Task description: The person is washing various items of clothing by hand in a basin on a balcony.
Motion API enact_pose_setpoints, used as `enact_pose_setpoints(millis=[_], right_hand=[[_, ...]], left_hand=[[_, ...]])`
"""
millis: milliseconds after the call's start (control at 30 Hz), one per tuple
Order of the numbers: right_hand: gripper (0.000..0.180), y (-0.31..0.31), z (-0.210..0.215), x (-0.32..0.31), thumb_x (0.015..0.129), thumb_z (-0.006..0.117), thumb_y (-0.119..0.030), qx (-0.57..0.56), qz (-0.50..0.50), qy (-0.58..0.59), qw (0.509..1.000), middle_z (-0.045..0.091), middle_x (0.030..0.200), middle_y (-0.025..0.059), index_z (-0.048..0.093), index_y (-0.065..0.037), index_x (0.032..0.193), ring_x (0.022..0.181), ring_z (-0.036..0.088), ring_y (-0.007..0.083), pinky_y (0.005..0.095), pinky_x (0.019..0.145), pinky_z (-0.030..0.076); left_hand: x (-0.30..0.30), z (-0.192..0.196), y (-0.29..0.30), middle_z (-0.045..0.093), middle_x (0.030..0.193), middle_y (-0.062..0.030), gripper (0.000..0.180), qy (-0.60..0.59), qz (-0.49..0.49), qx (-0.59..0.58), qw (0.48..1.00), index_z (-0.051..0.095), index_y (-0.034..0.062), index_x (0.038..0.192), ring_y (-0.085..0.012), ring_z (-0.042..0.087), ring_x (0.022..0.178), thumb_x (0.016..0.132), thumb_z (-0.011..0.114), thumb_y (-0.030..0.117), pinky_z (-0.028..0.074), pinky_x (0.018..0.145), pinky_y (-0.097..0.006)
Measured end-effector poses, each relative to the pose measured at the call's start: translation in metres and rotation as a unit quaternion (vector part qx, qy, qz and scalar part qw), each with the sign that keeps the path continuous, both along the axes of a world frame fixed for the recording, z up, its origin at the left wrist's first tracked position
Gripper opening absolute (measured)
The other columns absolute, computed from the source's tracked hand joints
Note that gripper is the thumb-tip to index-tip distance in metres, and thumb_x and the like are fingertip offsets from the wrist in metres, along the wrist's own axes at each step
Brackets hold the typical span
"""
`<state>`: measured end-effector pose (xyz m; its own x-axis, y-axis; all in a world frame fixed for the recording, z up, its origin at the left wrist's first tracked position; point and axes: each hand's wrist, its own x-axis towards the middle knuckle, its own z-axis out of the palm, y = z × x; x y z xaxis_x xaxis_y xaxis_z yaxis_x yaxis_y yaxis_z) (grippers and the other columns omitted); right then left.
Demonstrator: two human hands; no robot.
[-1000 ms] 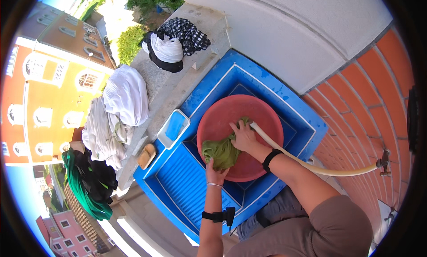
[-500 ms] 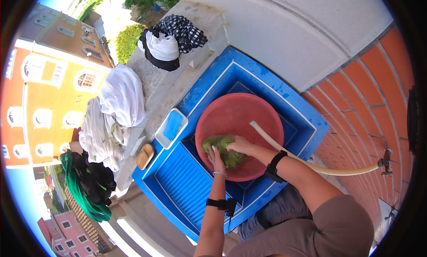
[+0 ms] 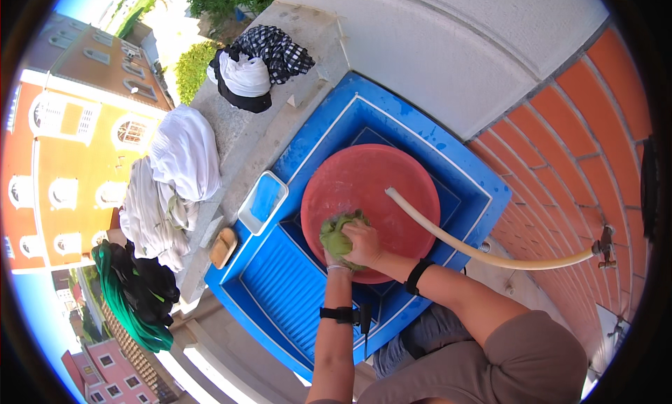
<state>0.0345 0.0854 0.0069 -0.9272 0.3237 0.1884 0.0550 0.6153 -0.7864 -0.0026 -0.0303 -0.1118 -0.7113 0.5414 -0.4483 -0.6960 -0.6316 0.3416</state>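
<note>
A wet, olive-green cloth (image 3: 337,240) is bunched up between my two hands, over the near left part of a red plastic basin (image 3: 413,187). My right hand (image 3: 363,244) is closed on its right side, fingers pressing into the folds. From the left, my left hand (image 3: 332,259) grips the same bundle; the cloth hides most of its fingers. The basin sits inside a blue sink (image 3: 448,128) with a ribbed washboard (image 3: 290,292) on its left. A cream hose (image 3: 483,258) reaches over the basin's rim from the right.
The hose runs from a wall tap (image 3: 603,248) on the brick wall. On the sink's left edge are a white tray (image 3: 262,202) and a tan scrubbing brush (image 3: 224,248). White clothes (image 3: 185,152), a green garment (image 3: 129,306) and a checked bundle (image 3: 276,54) lie on the ledge.
The green cloth, spread low in the basin before, is now gathered into a compact bundle between both hands. My right hand has moved down and left onto it. The view has shifted slightly.
</note>
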Motion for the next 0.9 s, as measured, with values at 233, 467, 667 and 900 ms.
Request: enact_pose_setpoints(millis=[233, 467, 667, 900], right_hand=[[0.048, 0.058, -0.039, -0.026, 0.058, 0.066, -0.025, 0.101, 0.037, -0.18, 0.978, 0.054, 0.096, 0.0133, 0.051, -0.007, 0.1, 0.097, 0.047, 0.0352, 0.0388, 0.069, 0.047], [0.08, 0.063, -0.028, -0.02, 0.062, 0.064, -0.037, 0.209, 0.081, -0.359, 0.906, 0.014, 0.134, 0.0169, 0.021, -0.028, 0.13, 0.115, 0.023, 0.0459, 0.051, 0.089, 0.033], [0.054, 0.062, -0.072, -0.02, 0.062, 0.066, -0.034, 0.134, 0.03, -0.371, 0.918, 0.023, 0.132, 0.0161, 0.052, -0.018, 0.111, 0.115, 0.029, 0.0394, 0.0479, 0.089, 0.034], [0.042, 0.042, 0.016, 0.003, 0.06, 0.067, -0.015, -0.295, 0.041, -0.129, 0.946, 0.059, 0.082, 0.0162, 0.054, 0.0, 0.097, 0.08, 0.058, 0.0264, 0.0319, 0.071, 0.044]], left_hand=[[0.011, 0.106, 0.016, 0.041, 0.121, -0.0102, 0.046, -0.095, -0.024, -0.179, 0.979, 0.04, 0.0087, 0.117, -0.0281, 0.038, 0.112, 0.083, 0.04, 0.04, 0.033, 0.09, -0.047], [0.011, 0.129, 0.0, 0.022, 0.133, -0.0062, 0.055, -0.138, -0.097, -0.414, 0.894, 0.026, 0.025, 0.126, -0.035, 0.03, 0.116, 0.079, 0.044, 0.047, 0.025, 0.086, -0.06], [0.0, 0.096, 0.032, 0.008, 0.137, -0.0047, 0.07, -0.014, -0.13, -0.502, 0.855, 0.007, 0.0343, 0.131, -0.038, 0.022, 0.12, 0.075, 0.04, 0.06, 0.026, 0.082, -0.063], [-0.016, 0.08, 0.041, 0.052, 0.106, -0.0115, 0.068, -0.111, -0.082, -0.159, 0.978, 0.044, 0.0081, 0.114, -0.028, 0.049, 0.099, 0.076, 0.033, 0.063, 0.041, 0.085, -0.04]])
